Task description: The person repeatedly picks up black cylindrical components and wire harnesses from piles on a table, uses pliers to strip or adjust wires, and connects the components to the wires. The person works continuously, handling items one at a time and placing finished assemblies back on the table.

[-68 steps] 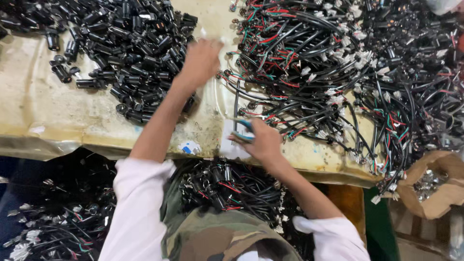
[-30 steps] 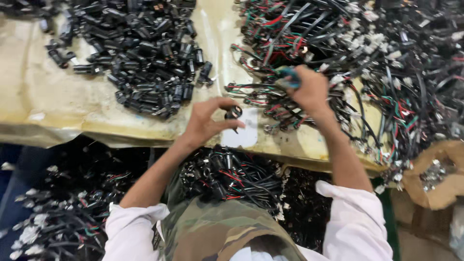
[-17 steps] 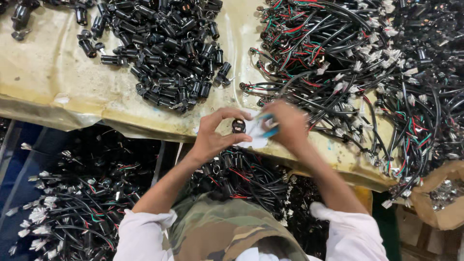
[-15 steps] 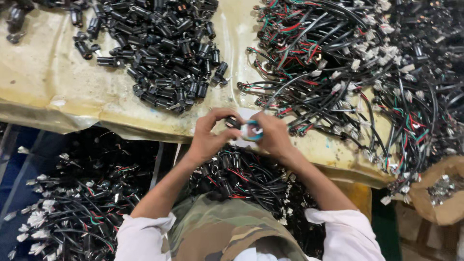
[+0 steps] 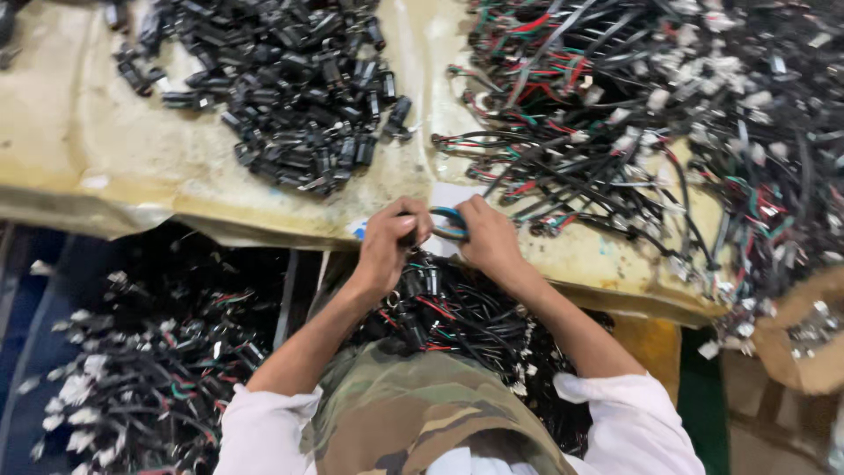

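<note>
Both hands meet at the near edge of the table (image 5: 105, 167), over a small white card (image 5: 448, 195). The left hand (image 5: 391, 242) is curled around a small black part (image 5: 410, 236), pinched between thumb and fingers. The right hand (image 5: 488, 237) grips a thin looped cable (image 5: 447, 216) with a blue stretch showing between the 2 hands. The part and the cable end touch or nearly touch; the fingers hide the joint, so whether the 2 pieces are already pushed together cannot be told.

Judging from how things lie, this one piece is mid-assembly, being fitted rather than finished. A heap of black parts (image 5: 290, 88) lies on the table to the left, well apart from the hands, and a much larger tangle of cables (image 5: 633, 114) with red, green and black wires and white plugs spreads to the right. Both heaps are big, so much stock looks unused.

Below the table edge, just under the hands, sits a pile of wired pieces (image 5: 475, 321), and another pile of wired pieces with white plugs (image 5: 132, 378) lies lower left. These may be finished ones, which would mean a fair number are done, though the view is too blurred to be sure.
</note>
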